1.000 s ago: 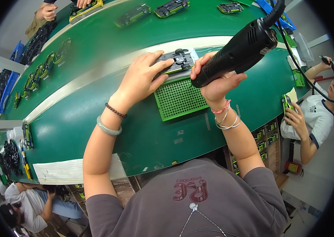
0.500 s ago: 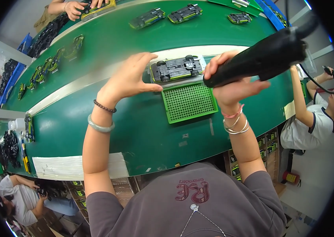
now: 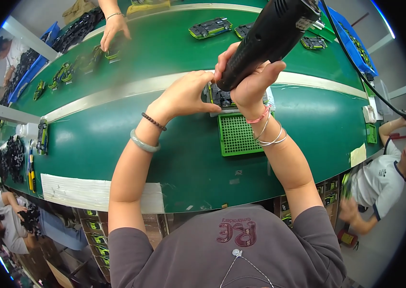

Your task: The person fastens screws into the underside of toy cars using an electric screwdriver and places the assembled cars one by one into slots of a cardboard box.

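Observation:
A toy car (image 3: 223,100) lies wheels up on the green worktable, its dark underside partly hidden by my hands. My left hand (image 3: 187,94) curls round the car's left end, fingers on the far side and thumb on the near side. Fingers of my right hand (image 3: 251,91) wrap a black electric screwdriver (image 3: 268,41), with the thumb sticking out to the side. The tool slants, its lower end over the car; its tip is hidden. Just nearer to me sits a green perforated tray (image 3: 221,144), its right part behind my right wrist.
Other upturned toy cars (image 3: 210,28) stand on the far lane beyond a pale dividing strip (image 3: 116,93). A co-worker's hand (image 3: 115,32) reaches to a car at the far left. The tool's cable (image 3: 347,53) hangs at the right. A white sheet (image 3: 100,193) lies along the near edge.
My left hand has closed in on the car's left end. My right hand has brought the screwdriver over the car, tilting it more upright. A co-worker's hand has moved toward the far-left cars.

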{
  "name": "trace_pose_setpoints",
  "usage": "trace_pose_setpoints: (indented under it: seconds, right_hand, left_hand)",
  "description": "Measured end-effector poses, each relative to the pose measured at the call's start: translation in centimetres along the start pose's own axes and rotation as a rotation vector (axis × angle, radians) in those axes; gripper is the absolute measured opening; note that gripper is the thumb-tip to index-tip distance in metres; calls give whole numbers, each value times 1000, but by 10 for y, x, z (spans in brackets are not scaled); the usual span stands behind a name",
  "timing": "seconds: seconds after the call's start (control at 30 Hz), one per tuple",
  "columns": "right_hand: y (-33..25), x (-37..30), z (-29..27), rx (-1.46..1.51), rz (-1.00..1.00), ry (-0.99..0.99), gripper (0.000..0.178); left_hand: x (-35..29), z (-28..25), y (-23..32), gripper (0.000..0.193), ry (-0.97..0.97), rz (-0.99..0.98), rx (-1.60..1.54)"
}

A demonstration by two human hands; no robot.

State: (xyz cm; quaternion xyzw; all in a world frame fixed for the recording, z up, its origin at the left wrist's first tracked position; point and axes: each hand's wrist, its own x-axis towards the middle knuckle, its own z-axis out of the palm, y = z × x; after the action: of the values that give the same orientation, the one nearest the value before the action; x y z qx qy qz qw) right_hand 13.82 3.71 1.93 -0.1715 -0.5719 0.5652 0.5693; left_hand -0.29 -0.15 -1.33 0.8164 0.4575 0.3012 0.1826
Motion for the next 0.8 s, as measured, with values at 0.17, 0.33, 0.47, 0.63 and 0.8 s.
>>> trace_pose_setpoints:
  seconds: [0.17, 0.33, 0.47, 0.63, 0.8]
  right_hand:
    - [6, 1, -1, -56, -8, -49, 99]
    - [12, 3, -2, -102, -21, -117, 96]
    - [9, 3, 4, -153, 14, -114, 95]
    - [13, 2, 5, -148, 8, -118, 92]
    - [13, 1, 8, -169, 18, -135, 90]
  left_hand:
    - [0, -2, 0, 56, -22, -25, 0]
    - [1, -1, -2, 52, -22, -9, 0]
    - [0, -1, -3, 50, -16, -20, -3]
    - [1, -4, -3, 50, -50, -70, -50]
    - [-2, -2, -6, 51, -44, -59, -32]
